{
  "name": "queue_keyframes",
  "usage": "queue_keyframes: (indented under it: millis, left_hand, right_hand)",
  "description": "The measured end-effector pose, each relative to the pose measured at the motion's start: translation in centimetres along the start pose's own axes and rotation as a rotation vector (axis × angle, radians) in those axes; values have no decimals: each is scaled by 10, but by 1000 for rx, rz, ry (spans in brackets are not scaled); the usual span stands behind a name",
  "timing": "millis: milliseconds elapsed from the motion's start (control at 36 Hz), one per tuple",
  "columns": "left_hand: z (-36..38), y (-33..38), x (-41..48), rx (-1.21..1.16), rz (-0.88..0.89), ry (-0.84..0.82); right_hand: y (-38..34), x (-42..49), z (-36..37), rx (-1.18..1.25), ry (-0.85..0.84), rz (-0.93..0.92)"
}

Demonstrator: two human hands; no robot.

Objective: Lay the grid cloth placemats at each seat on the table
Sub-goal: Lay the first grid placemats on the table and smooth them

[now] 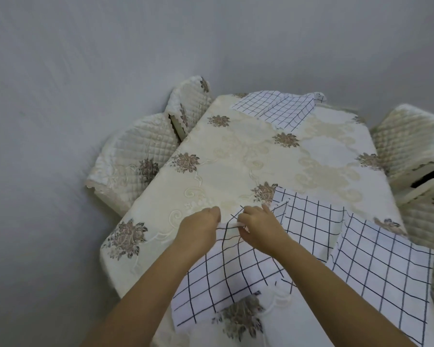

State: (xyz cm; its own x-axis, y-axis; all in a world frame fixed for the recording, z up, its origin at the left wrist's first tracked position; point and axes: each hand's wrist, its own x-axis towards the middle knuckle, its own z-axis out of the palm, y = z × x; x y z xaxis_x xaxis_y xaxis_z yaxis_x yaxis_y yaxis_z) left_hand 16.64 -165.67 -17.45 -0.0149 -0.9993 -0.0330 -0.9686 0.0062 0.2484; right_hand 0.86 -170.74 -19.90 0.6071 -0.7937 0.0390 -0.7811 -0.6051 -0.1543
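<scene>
A white placemat with a black grid (221, 276) hangs lifted over the near part of the table (236, 159), which wears a cream floral cloth. My left hand (198, 229) and my right hand (258, 226) both pinch its far edge, close together. Under and beside it lies a second grid placemat (311, 221), and a third (386, 279) lies at the near right, over the table's edge. Another grid placemat (276, 108) rests at the far end, partly folded.
Chairs with quilted cream covers stand around the table: two on the left (133, 156) (188, 98) and others on the right (409, 139). A plain grey floor surrounds everything.
</scene>
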Motion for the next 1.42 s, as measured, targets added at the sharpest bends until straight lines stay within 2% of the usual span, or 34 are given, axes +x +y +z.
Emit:
queue_keyframes:
  millis: [194,333,778,1028,1194,1250,1417]
  left_hand:
    - [-23,-12,-3,-108,-24,9]
    - [-34,-14,-4,-187,-43,-26]
    - [-66,-20,-1,-65,-61,18]
    - [-73,-22,5,-205,-23,-271]
    - [-50,-35,16,-297,-27,-471]
    - [-36,-37,20,-265,-40,-460]
    - [28,-34,26,33,-91,-345]
  right_hand:
    - [13,-3,-33,-63,-18,10]
    - [23,-9,-55,-4,-22,53]
    - [52,-40,-95,226,-129,293]
    - [61,-50,-122,262,-385,321]
    - [63,-49,-116,283,-495,376]
    - [63,-46,-104,280,-503,394]
    - [65,-39,-35,206,-476,471]
